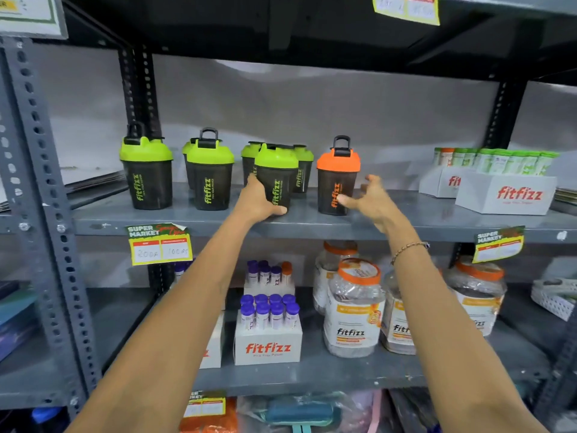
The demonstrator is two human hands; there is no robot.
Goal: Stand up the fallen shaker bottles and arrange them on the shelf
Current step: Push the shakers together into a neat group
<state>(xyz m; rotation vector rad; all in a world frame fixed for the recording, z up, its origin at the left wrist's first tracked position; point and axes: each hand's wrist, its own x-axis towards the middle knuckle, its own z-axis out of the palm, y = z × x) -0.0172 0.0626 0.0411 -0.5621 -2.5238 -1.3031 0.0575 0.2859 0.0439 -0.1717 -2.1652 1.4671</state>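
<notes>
Several dark shaker bottles with lime-green lids stand upright on the grey metal shelf (437,221). My left hand (259,201) grips the lower part of the front green-lidded shaker (278,173) in the middle group. Two more green-lidded shakers stand behind it. Further left stand a green-lidded pair (212,173) and a single green-lidded shaker (146,173). An orange-lidded shaker (338,179) stands upright to the right. My right hand (373,200) hovers beside it with fingers spread, its thumb near the bottle's lower side, holding nothing.
White Fitfizz boxes of green tubes (505,189) sit at the shelf's right end. Yellow price tags (159,246) hang on the shelf's front edge. The shelf below holds boxes of purple-capped tubes (268,332) and orange-lidded jars (354,310). A perforated upright (46,214) stands at left.
</notes>
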